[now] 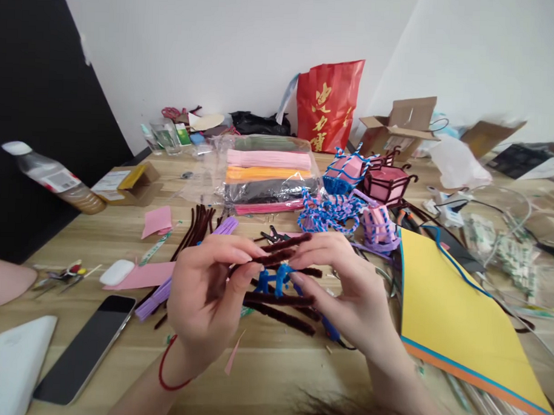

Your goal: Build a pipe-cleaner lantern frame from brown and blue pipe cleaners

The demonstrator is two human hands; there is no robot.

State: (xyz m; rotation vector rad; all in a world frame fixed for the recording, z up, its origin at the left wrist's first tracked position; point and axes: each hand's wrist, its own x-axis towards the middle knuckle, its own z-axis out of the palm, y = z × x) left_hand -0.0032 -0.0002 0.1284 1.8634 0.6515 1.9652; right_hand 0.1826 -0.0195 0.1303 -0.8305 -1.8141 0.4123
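Note:
My left hand (205, 296) and my right hand (342, 288) meet above the wooden table (271, 371) and pinch a small frame of dark brown pipe cleaners (282, 250). Blue pipe cleaner (277, 279) is wound round the brown stems between my fingers. More brown stems (282, 307) hang below the frame. My left wrist wears a red cord (164, 373). Both hands are closed on the piece.
A phone (88, 346) and a white case (12, 362) lie at front left, with a white mouse-like object (116, 272) behind. Yellow sheets (450, 316) lie right. Bagged pipe cleaners (269, 177), woven baskets (351, 174), a red bag (328, 103), a bottle (55, 178) and another person's arm (6, 280) surround them.

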